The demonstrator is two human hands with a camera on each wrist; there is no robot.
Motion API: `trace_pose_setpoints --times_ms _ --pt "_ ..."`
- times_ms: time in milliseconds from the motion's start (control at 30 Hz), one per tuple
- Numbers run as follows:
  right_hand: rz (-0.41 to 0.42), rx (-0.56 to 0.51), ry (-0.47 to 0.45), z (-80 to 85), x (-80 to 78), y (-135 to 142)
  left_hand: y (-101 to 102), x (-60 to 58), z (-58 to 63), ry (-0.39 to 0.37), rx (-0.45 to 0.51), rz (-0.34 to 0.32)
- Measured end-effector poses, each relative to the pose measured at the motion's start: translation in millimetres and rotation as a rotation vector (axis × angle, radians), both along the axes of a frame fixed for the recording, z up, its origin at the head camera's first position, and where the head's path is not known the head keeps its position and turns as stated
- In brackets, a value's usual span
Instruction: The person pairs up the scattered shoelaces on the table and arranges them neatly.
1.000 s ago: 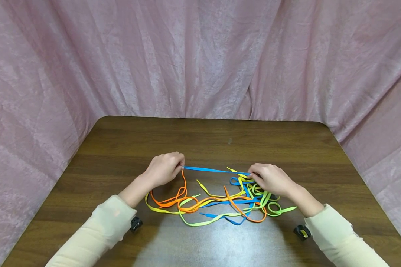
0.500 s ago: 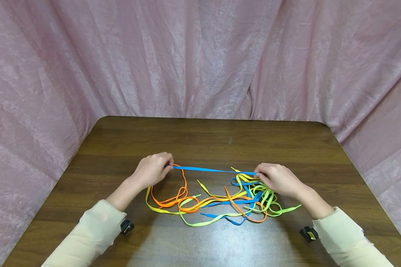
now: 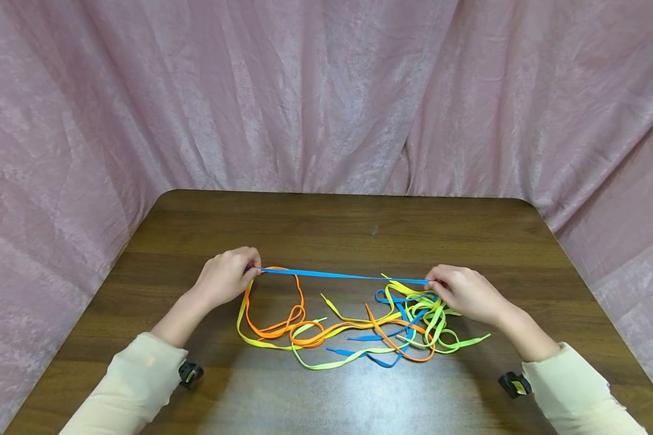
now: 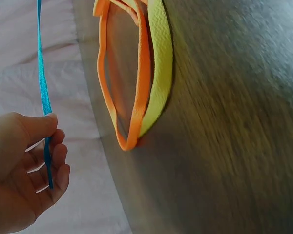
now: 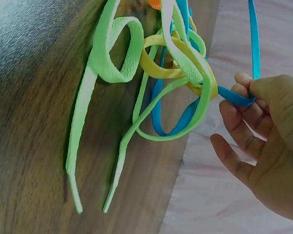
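A flat blue shoelace is stretched straight between my two hands above the table. My left hand pinches it near one end between thumb and index finger; in the left wrist view its tip hangs across the other fingers. With thumb and index finger my right hand pinches the same lace farther along, and from there it bends back into the tangle, as the right wrist view shows. Below lie an orange shoelace, a yellow shoelace and a light green shoelace, crossing one another and other blue stretches.
The densest tangle of green laces lies under and in front of my right hand. The brown wooden table ends at a pink curtain behind it. Small black devices are strapped at both wrists.
My left hand has moved left and my right hand slightly right, so the blue stretch between them is longer. A loose blue end in the pile has slid to the right.
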State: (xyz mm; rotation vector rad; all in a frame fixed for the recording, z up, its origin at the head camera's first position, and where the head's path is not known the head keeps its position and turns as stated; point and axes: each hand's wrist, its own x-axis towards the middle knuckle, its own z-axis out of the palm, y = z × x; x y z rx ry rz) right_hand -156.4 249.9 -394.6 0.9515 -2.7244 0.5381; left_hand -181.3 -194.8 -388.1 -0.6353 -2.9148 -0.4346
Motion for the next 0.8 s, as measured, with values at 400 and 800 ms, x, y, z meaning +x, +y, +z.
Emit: trace_pose_setpoints --times_ms 400,800 --pt "-0.042 -0.001 -0.016 3.6 3.0 9 -25 -1.4 -2.1 0.002 0.005 0.056" --pt "-0.07 0.016 0.007 6.5 2.5 19 -53 -5.2 -3.4 -0.026 0.022 0.132"
